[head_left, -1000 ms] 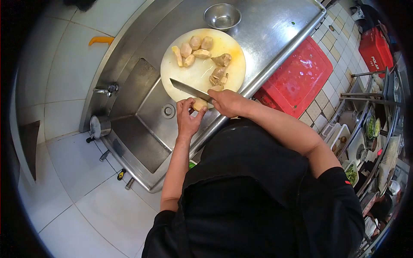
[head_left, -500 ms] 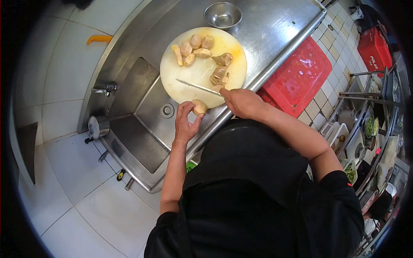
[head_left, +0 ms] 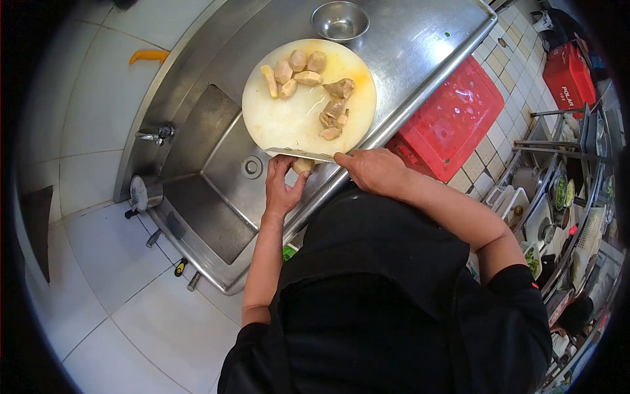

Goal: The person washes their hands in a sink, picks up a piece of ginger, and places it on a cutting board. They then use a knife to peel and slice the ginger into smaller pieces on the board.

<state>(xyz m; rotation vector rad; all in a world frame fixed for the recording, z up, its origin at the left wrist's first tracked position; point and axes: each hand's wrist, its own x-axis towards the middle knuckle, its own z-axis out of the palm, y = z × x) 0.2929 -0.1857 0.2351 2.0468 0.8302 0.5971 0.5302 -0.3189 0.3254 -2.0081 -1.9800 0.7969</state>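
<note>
In the head view, my right hand [head_left: 375, 169] is closed on the handle of a knife [head_left: 315, 156]. The blade points left along the near edge of the round white cutting board [head_left: 266, 121], against the far side of a piece of ginger [head_left: 301, 165]. My left hand [head_left: 283, 187] pinches that piece between thumb and fingers, its top partly hidden by the blade. Several paler, trimmed ginger pieces [head_left: 308, 78] lie on the board's far left. Darker, knobby ginger pieces [head_left: 335, 108] form a line on the right side.
The board straddles a steel sink [head_left: 226, 177] and its drainboard [head_left: 413, 39]. A metal bowl [head_left: 341, 23] stands behind the board. To the right is a red lidded container [head_left: 453, 118]; shelves with dishes [head_left: 558, 197] stand farther right. A tap [head_left: 156, 135] is mounted at left.
The knife has come down and toward me from over the board, and its blade is now against the ginger piece in my left hand. The left hand keeps its hold.
</note>
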